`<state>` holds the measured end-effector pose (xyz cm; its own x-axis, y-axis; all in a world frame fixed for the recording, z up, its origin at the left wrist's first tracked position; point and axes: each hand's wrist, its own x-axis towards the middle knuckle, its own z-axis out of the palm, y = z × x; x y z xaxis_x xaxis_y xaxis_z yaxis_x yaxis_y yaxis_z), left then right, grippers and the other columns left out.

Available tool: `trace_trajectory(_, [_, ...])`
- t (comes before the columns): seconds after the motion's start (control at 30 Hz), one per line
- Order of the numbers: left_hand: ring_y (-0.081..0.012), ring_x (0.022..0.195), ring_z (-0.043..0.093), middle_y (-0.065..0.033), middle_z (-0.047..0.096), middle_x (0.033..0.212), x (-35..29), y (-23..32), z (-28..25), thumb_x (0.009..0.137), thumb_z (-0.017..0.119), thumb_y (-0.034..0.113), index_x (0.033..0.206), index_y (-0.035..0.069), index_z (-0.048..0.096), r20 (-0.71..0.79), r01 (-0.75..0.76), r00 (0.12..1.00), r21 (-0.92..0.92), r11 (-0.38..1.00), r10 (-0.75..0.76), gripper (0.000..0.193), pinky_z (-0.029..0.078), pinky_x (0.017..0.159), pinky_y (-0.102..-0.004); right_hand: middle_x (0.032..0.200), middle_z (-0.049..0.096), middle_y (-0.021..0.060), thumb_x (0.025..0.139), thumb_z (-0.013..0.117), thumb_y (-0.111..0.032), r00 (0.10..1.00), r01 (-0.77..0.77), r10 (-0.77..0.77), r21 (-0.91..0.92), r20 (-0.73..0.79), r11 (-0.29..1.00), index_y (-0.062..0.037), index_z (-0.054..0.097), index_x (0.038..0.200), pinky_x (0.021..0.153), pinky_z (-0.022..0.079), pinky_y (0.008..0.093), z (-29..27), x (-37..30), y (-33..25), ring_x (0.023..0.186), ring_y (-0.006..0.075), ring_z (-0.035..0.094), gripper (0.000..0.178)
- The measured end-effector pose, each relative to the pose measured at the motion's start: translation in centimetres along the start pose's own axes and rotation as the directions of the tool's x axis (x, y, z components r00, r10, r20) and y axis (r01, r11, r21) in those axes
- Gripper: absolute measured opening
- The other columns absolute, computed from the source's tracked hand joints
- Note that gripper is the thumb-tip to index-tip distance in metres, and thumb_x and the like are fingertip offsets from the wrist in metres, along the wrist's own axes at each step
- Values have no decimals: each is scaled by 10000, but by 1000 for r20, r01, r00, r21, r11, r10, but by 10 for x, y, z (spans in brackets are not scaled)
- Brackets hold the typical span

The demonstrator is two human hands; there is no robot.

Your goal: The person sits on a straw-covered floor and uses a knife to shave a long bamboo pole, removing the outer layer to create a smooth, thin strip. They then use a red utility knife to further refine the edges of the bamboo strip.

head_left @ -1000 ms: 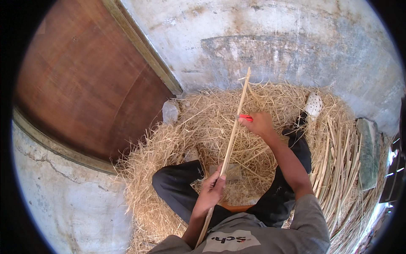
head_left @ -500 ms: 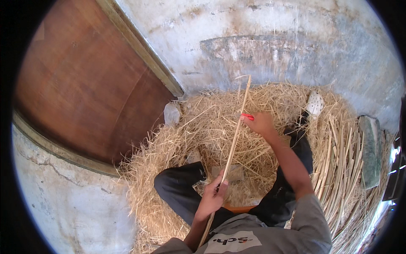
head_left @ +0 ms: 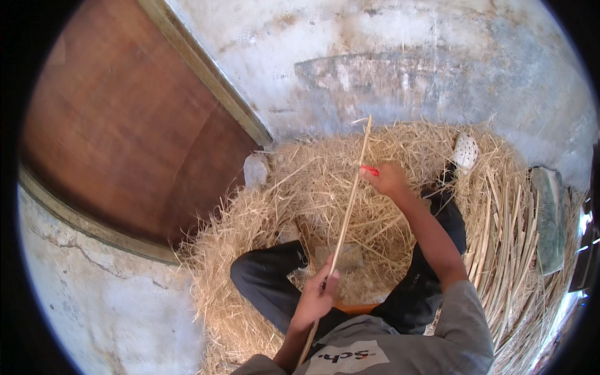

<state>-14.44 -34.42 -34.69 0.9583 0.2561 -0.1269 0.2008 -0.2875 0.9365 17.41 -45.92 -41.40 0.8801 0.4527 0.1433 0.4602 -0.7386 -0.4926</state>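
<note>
A long, pale bamboo-like strip (head_left: 349,219) runs slantwise from my lap up to the straw in front of the wall. My left hand (head_left: 314,300) is closed round its lower part, above my thigh. Further up, my right hand (head_left: 390,180) grips a small red-handled tool (head_left: 370,169) pressed to the strip's right side. The tool's working end is too small to make out. Beside the strip's far tip a thin, pale curl (head_left: 359,120) stands out to the left.
Loose shavings (head_left: 312,181) heap around my bent legs. To the right lie several long strips (head_left: 509,231) beside a greenish stone slab (head_left: 549,222). A flat block (head_left: 350,255) sits between my legs, and a crumpled whitish bag (head_left: 255,170) by the brown door (head_left: 144,125).
The strip and both hands have shifted slightly to the right. At the far tip the thin curl has changed shape, and its hanging part no longer shows.
</note>
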Motion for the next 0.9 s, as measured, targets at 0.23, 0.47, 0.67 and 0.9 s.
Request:
trace_trajectory(0.23, [-25,718,380,61,434,807,-28,2,0,979,506,101,1412,32,405,94,119,989,-35,992,-115,450,350,624,-173,625,616,184,821,376,-783,943,-267,259,-13,-211,964,4,662,664,621,495,464,-1,43,65,652,355,638,851])
trace_trajectory(0.47, [-41,516,387,20,475,759,-3,8,-15,1007,445,141,1454,107,355,108,251,968,-410,877,-227,457,347,466,-188,498,535,128,815,380,-793,998,-50,54,181,-20,982,-30,649,634,499,453,428,-8,0,-12,498,304,581,829])
trace_trajectory(0.67, [-56,468,366,2,471,747,24,9,-23,1006,437,142,1456,123,349,117,252,968,-520,817,-224,459,336,443,-196,463,512,112,762,507,-765,921,390,-389,61,-38,919,-83,655,618,464,444,422,-12,-64,-61,444,297,563,713])
trace_trajectory(0.9, [-23,498,379,35,451,730,22,10,-18,1015,437,166,1458,110,349,32,124,992,-265,956,-120,455,348,456,-184,512,574,103,740,505,-783,940,338,-329,127,-86,932,-86,663,623,478,455,418,8,-45,-47,479,311,589,724])
